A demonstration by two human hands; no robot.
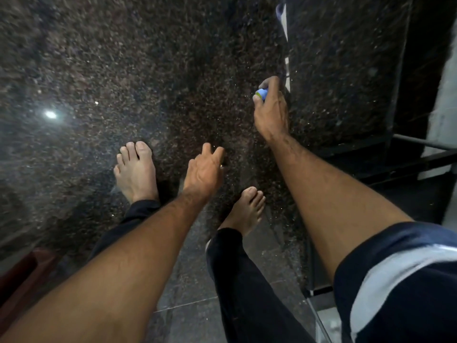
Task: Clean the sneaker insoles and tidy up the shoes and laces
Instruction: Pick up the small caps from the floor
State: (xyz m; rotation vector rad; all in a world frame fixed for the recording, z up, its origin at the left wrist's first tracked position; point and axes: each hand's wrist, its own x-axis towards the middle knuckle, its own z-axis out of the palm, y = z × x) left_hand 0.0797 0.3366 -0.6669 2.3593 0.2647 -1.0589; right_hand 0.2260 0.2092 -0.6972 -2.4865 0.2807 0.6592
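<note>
Head view: right hand point(270, 112) around blue object point(261, 94)

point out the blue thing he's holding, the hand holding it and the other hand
blue object point(261, 94), head view, on its blue and yellow-green end
right hand point(270, 112), head view, back of the hand
left hand point(204, 173), head view, back of the hand

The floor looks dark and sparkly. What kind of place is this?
Probably indoors at home, perhaps near a stairway: polished stone floor, bare feet, and a metal railing at right. The right hand grips a small blue thing.
</note>
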